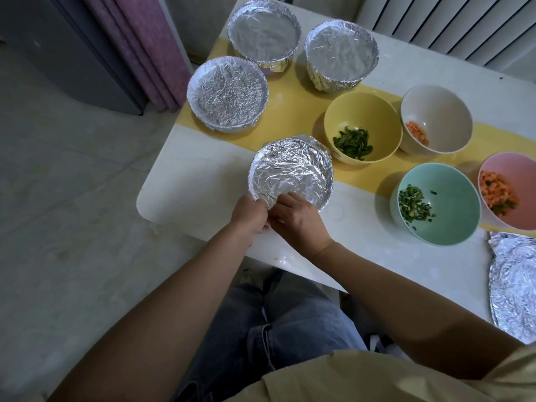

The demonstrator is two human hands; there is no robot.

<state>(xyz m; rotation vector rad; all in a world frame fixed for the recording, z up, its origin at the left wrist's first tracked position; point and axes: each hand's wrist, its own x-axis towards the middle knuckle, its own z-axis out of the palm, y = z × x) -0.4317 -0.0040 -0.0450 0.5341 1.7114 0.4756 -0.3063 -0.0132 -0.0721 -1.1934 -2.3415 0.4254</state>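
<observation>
Head view, looking down on a white table with a yellow stripe (188, 175).

- Foil-wrapped round bowl (291, 172): on the white part of the table toward its near left corner, just beside the yellow bowl. Silver foil crinkled over mouth and sides. Cannot tell whether it sits flat or tips toward the person.
- Left hand (249, 217): at the bowl's near rim, fingers curled under, pinching the foil edge.
- Right hand (298, 217): touching the left hand, fingers curled onto the same stretch of rim, pinching foil.
- Three more foil-covered bowls farther back: one at the left edge (227, 92), two at the far end (264, 31) (341, 52).
- Yellow bowl (362, 111): green pepper strips inside.
- White bowl (436, 103): a little orange dice.
- Mint-green bowl (452, 204): chopped greens.
- Pink bowl (499, 169): orange dice with some green, cut off by the right edge.
- Loose sheet of silver foil (516, 285): flat at near right.
</observation>
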